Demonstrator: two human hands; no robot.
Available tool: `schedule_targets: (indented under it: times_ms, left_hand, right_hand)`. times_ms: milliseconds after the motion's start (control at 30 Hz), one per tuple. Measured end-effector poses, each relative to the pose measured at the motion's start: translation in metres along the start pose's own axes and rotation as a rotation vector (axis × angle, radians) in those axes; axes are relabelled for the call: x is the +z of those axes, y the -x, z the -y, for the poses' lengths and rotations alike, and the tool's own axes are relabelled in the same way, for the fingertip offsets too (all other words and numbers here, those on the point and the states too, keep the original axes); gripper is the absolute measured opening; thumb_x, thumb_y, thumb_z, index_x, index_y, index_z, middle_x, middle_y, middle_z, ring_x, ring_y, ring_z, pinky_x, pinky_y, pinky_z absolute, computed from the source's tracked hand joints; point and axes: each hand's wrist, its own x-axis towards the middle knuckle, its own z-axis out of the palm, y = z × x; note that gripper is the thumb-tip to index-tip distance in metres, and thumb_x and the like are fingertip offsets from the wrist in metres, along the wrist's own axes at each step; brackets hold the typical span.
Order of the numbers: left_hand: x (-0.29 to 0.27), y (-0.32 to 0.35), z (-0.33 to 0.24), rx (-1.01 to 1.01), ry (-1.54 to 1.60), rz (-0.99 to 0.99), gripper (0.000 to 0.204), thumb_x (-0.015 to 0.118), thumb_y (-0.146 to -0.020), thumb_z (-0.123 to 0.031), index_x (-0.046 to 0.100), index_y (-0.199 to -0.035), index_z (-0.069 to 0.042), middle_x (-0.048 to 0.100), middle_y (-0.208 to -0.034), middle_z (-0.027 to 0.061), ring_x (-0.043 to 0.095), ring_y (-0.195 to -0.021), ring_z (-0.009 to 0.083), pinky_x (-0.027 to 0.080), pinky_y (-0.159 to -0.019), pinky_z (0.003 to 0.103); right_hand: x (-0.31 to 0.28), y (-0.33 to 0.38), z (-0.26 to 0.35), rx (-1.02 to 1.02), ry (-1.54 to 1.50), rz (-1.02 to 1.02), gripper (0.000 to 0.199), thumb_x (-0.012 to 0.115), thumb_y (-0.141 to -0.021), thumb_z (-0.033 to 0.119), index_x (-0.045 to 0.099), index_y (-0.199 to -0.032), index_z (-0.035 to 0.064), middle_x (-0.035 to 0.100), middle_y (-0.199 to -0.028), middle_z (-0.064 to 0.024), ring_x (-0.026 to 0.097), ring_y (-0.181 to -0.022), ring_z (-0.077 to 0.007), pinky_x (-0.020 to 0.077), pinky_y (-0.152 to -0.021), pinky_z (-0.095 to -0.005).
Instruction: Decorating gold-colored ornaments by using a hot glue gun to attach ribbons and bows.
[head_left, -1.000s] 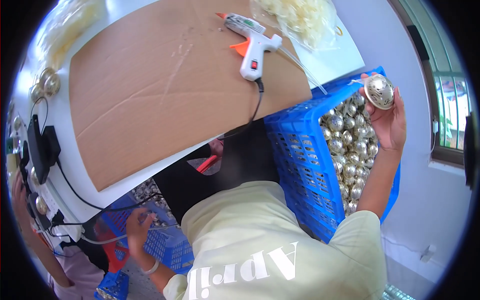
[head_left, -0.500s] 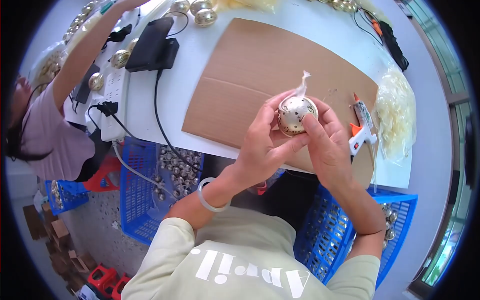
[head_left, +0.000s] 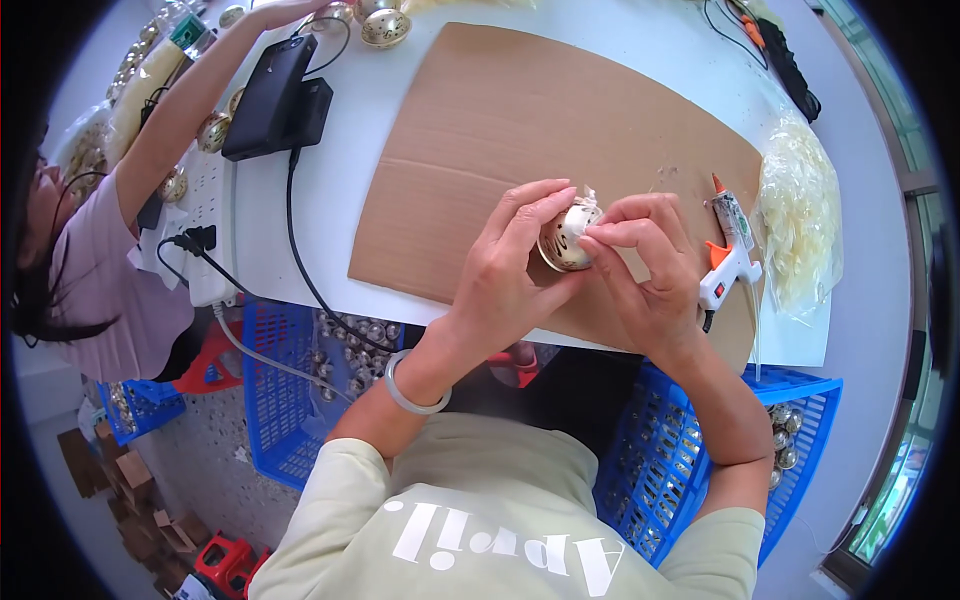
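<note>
A pierced gold ball (head_left: 562,240) sits clamped between both hands above the cardboard sheet (head_left: 500,120). The left hand (head_left: 510,265) cups it; the right hand (head_left: 645,270) pinches a pale scrap at its top, seemingly fitting it in. A glue gun (head_left: 728,250) lies just beyond the right fingers (head_left: 610,235), unobstructed.

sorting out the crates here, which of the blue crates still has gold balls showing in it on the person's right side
The blue crate at the person's right elbow, below the glue gun: gold balls show at its far corner. The other blue crate sits to the left, under the table edge.
</note>
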Motion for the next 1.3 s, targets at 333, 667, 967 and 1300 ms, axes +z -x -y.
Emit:
schedule_targets:
  times_ms: [333,667,967,1300]
  left_hand:
    - [0.005,0.004,-0.003,-0.06,0.13,0.043,0.067,0.081,-0.066,0.001,0.051,-0.125,0.0,0.056,-0.121,0.0195,0.059,-0.113,0.0358,0.053,-0.092,0.039]
    - [0.007,0.006,0.01,-0.167,0.3,0.017,0.069,0.082,-0.071,0.001,0.045,-0.129,0.0,0.05,-0.124,0.016,0.062,-0.106,0.0239,0.06,-0.078,0.031]
    - [0.012,0.005,0.015,-0.115,0.295,-0.035,0.079,0.083,-0.068,0.004,0.043,-0.136,-0.005,0.048,-0.124,0.0147,0.056,-0.113,0.0255,0.059,-0.083,0.032]
    - [0.01,0.005,0.019,-0.041,0.169,0.071,0.064,0.08,-0.072,0.006,0.05,-0.128,-0.003,0.046,-0.126,0.0129,0.057,-0.114,0.0213,0.061,-0.084,0.03]
  right_hand:
    - [-0.004,0.0,0.01,0.051,-0.072,-0.017,0.017,0.068,-0.081,-0.009,0.061,-0.094,0.0011,0.061,-0.096,-0.0127,0.063,-0.083,-0.0207,0.0507,-0.072,-0.0291]
    - [-0.004,0.004,-0.008,0.196,-0.319,-0.069,0.01,0.059,-0.092,-0.005,0.057,-0.1,0.001,0.065,-0.102,-0.0121,0.063,-0.087,-0.0149,0.05,-0.077,-0.0255]
    - [-0.024,0.003,-0.002,0.544,-0.822,0.068,0.008,0.056,-0.1,0.009,0.056,-0.104,0.0021,0.064,-0.089,-0.0054,0.061,-0.079,-0.0084,0.0485,-0.071,-0.0227]
    - [-0.034,0.006,-0.009,0.595,-0.906,0.13,0.009,0.06,-0.098,0.007,0.058,-0.104,-0.0005,0.063,-0.091,-0.0035,0.061,-0.081,-0.0067,0.0493,-0.073,-0.0215]
